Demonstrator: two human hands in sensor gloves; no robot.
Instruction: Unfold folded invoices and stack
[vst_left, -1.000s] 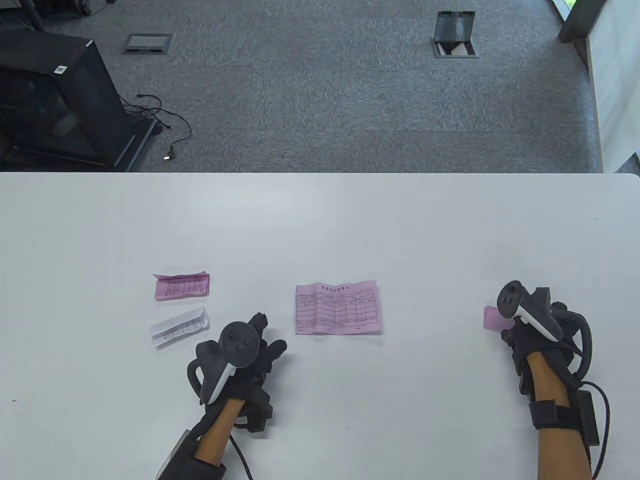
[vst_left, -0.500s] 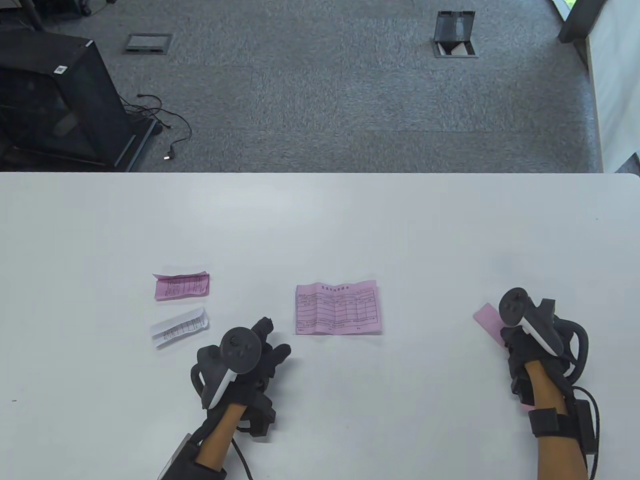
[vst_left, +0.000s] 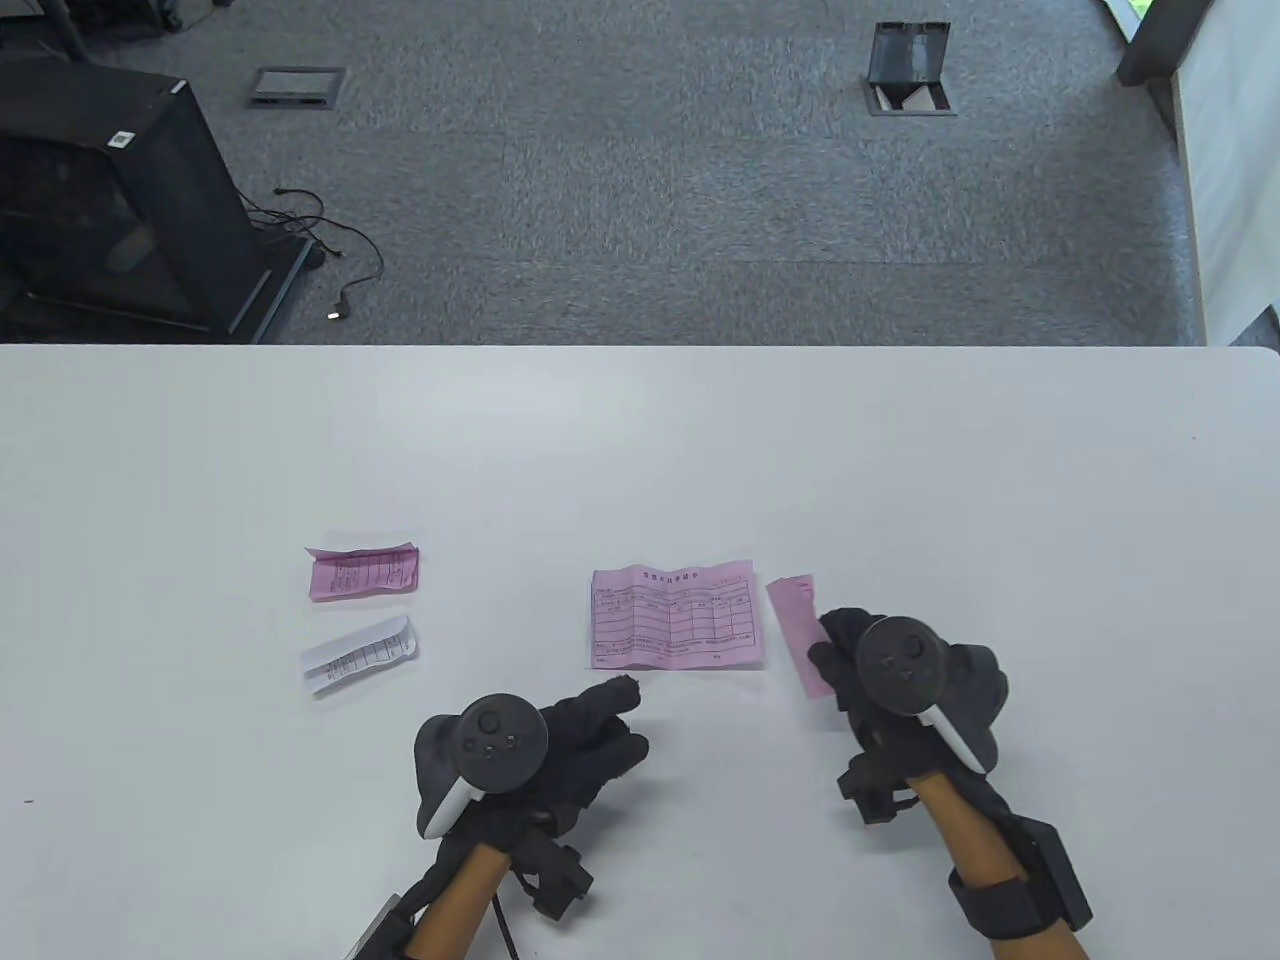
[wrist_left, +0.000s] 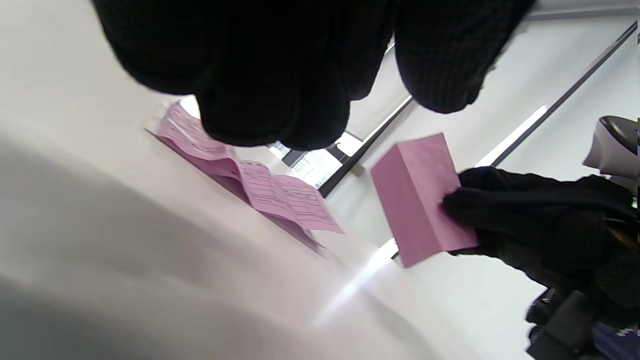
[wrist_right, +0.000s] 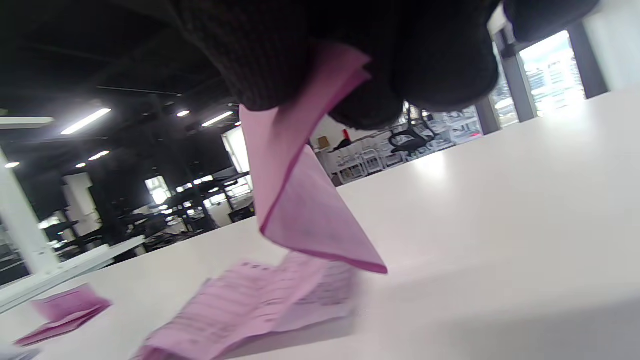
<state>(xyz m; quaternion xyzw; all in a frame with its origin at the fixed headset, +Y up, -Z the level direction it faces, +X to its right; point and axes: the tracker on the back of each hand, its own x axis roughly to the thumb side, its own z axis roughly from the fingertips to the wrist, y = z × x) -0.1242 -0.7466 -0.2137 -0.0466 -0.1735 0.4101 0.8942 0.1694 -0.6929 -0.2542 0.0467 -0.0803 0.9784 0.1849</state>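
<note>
I am holding a folded pink paper invoice (vst_left: 795, 630) in my right hand (vst_left: 905, 680), its fingers (wrist_left: 480, 200) pinching one short end so the slip is hanging clear of the white bench (vst_left: 640, 450), just to the right of the unfolded pink invoice (vst_left: 675, 618) lying flat mid-bench. My left hand (vst_left: 540, 745) is hovering near that sheet's near-left corner, fingers loosely extended and gripping nothing. Two more folded slips, one pink (vst_left: 362, 572) and one white (vst_left: 358, 655), are lying well off to the left. I am judging the held slip to be thin, light and floppy, easy to crease or tear, so I am planning to take the free end's top layer with my left fingertips and peel it open gently, not tug.
</note>
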